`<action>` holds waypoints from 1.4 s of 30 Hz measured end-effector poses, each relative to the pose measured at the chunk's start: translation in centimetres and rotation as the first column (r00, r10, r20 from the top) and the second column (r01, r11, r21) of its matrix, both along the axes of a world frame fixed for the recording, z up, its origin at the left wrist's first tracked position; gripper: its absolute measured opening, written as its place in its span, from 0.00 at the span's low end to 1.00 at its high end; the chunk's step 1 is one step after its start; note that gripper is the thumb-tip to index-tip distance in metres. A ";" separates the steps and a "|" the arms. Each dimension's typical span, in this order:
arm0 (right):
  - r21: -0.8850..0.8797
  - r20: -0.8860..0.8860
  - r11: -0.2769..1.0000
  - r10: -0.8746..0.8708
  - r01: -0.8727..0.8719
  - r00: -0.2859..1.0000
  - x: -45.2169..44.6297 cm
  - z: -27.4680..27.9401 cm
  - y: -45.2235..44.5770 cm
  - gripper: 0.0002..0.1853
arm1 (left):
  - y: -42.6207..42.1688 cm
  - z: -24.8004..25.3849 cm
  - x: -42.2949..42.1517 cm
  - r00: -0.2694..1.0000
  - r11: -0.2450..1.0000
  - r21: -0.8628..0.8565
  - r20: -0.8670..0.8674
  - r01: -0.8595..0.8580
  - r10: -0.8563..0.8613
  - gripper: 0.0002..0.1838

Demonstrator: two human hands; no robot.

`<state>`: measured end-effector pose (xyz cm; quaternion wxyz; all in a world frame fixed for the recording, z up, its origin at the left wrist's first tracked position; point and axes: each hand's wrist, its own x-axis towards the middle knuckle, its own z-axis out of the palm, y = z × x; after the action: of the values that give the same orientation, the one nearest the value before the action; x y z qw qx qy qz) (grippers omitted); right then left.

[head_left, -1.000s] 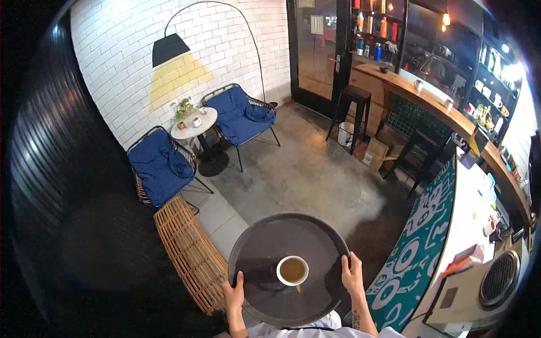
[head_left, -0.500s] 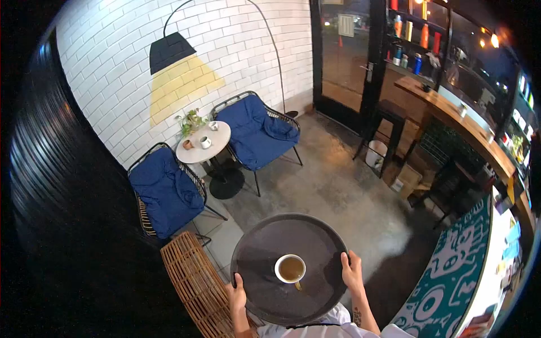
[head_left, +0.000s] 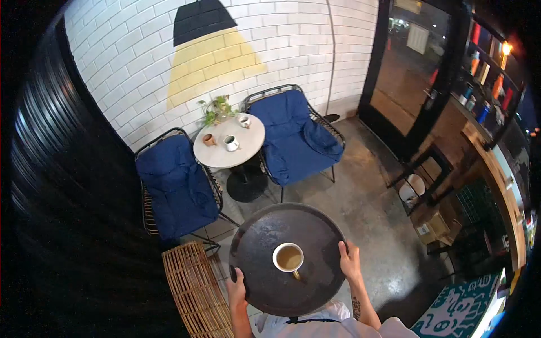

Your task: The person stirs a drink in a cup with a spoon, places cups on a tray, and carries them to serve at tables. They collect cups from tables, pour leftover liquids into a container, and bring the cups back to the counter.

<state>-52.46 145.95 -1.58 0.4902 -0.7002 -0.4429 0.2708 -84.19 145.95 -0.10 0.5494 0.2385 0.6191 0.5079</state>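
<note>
Between my two hands I carry a round dark serving tray [head_left: 253, 293]. A white cup [head_left: 288, 258] of brown drink stands upright near its middle, its handle toward me. My left hand [head_left: 237, 288] is closed on the tray's left rim with the thumb on top. On the right rim, my right hand [head_left: 349, 260] grips in the same way. The fingers under the tray are hidden.
Ahead stands a small round table [head_left: 225, 159] with several cups and a plant [head_left: 216, 110]. Blue cushioned chairs [head_left: 179, 188] flank it. A wicker bench [head_left: 197, 287] is at lower left, a teal-patterned counter [head_left: 451, 315] at lower right. A stool [head_left: 431, 169] stands near the glass door [head_left: 407, 73].
The round table and chairs appear closer and lower, shifted right in view. Both hands still hold the tray, and the cup stays near its middle.
</note>
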 end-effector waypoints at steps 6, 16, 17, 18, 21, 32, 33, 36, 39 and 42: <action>0.051 -0.152 0.998 0.038 -0.031 0.988 -2.8 -1.6 15.5 0.17 | 14.4 -1.5 -2.7 0.994 0.996 -0.089 -0.110 -0.022 0.012 0.42; 0.055 -0.364 0.969 0.244 -0.241 0.899 -8.1 -1.2 35.8 0.20 | 30.1 -4.3 -8.1 0.971 0.975 -0.002 0.095 -0.221 0.220 0.37; 0.046 -0.398 0.963 0.263 -0.267 0.879 -8.7 -1.3 37.5 0.21 | 31.1 -4.2 -8.5 0.968 0.972 -0.009 0.088 -0.236 0.236 0.37; 0.037 -0.405 0.958 0.274 -0.284 0.873 -9.1 -2.0 39.2 0.21 | 32.1 -3.8 -8.9 0.966 0.969 0.000 0.083 -0.247 0.246 0.37; -0.019 -0.532 0.935 0.290 -0.353 0.796 -10.7 -4.2 45.5 0.25 | 35.6 -4.5 -10.1 0.944 0.946 -0.033 0.062 -0.323 0.324 0.39; -0.131 -0.306 0.796 0.535 -0.592 0.787 -16.5 -17.7 71.6 0.25 | 48.5 -6.2 -13.6 0.847 0.846 -0.038 -0.033 -0.532 0.531 0.43; -0.162 -0.302 0.813 0.498 -0.559 0.813 -17.9 -19.4 74.1 0.27 | 49.5 -6.1 -13.4 0.841 0.839 -0.058 -0.041 -0.541 0.539 0.43; -0.158 -0.018 0.806 0.575 -0.570 0.818 -21.8 -20.3 78.7 0.37 | 51.9 -5.1 -12.7 0.749 0.730 -0.176 -0.098 -0.661 0.655 0.41; -0.117 0.310 0.748 0.653 -0.654 0.691 -24.0 -23.5 81.3 0.40 | 52.5 -5.9 -12.2 0.734 0.730 -0.074 -0.068 -0.679 0.676 0.40; -0.132 0.372 0.729 0.665 -0.672 0.648 -25.8 -22.8 81.7 0.40 | 51.1 -8.4 -12.3 0.712 0.705 -0.107 -0.072 -0.702 0.698 0.39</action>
<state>-78.29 227.67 -24.39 0.2624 -0.5225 -0.7609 0.2812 -96.46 197.04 -8.54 0.3216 -0.0427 0.7013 0.6348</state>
